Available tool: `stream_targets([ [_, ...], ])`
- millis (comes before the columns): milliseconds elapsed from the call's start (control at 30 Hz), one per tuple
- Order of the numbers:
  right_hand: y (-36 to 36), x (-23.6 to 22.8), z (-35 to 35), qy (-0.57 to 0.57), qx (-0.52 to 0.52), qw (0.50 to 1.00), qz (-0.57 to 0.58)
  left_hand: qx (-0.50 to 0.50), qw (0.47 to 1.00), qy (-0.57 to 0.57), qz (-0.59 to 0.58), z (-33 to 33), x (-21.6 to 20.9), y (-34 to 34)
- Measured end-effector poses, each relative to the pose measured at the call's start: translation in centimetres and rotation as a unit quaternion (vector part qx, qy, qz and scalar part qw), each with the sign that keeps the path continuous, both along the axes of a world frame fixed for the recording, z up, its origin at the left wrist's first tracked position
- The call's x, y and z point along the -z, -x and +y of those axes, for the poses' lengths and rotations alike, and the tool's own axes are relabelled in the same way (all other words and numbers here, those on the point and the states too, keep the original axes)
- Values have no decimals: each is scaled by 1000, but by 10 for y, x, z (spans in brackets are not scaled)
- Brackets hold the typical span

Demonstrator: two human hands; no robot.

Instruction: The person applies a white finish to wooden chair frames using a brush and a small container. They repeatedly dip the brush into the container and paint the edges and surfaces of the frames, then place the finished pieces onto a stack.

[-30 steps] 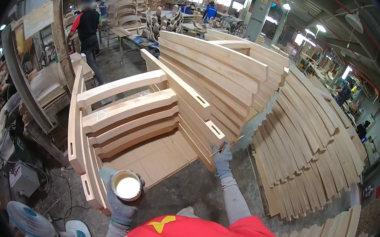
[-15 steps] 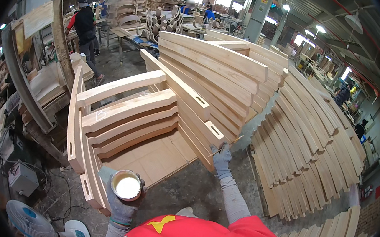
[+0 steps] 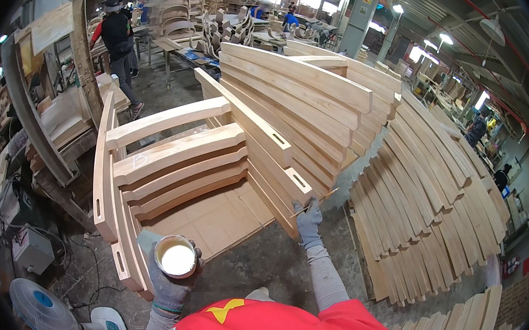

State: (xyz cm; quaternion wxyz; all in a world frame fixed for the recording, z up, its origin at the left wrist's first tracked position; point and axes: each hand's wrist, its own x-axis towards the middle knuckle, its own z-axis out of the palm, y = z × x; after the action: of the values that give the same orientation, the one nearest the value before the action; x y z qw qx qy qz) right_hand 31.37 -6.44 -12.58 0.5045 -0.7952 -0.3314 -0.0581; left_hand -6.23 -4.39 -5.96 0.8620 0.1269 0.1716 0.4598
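In my gloved left hand (image 3: 169, 286) is a round cup of white liquid (image 3: 177, 260), held upright beside the left end of a stack of wooden frames (image 3: 179, 160). The frames have curved crosspieces and slotted side rails, and a chalk mark shows on one crosspiece. At the near end of the right side rail (image 3: 288, 183), my gloved right hand (image 3: 310, 222) is closed around a thin wooden stick (image 3: 333, 192). Its fingertips are close to the slot in the rail's end. Whether they touch the rail, I cannot tell.
Tall stacks of curved boards (image 3: 427, 200) stand to the right, and more frames (image 3: 297, 85) lie just beyond. A fan (image 3: 44, 308) and a grey box (image 3: 33, 250) sit at lower left. A person in dark clothes (image 3: 116, 39) stands at the far left.
My hands, the cup and the frames look the same as before. The person at the far left has shifted slightly.
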Motion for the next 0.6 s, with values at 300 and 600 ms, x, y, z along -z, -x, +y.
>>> stream_targets([
  [300,-2,6,3,-13,-12,1000,-8,-2,1000,-2,1,0,3,0],
  [600,-1,2,1,-9,-5,1000,-2,-8,1000,-10,25,-1,-8,-3],
])
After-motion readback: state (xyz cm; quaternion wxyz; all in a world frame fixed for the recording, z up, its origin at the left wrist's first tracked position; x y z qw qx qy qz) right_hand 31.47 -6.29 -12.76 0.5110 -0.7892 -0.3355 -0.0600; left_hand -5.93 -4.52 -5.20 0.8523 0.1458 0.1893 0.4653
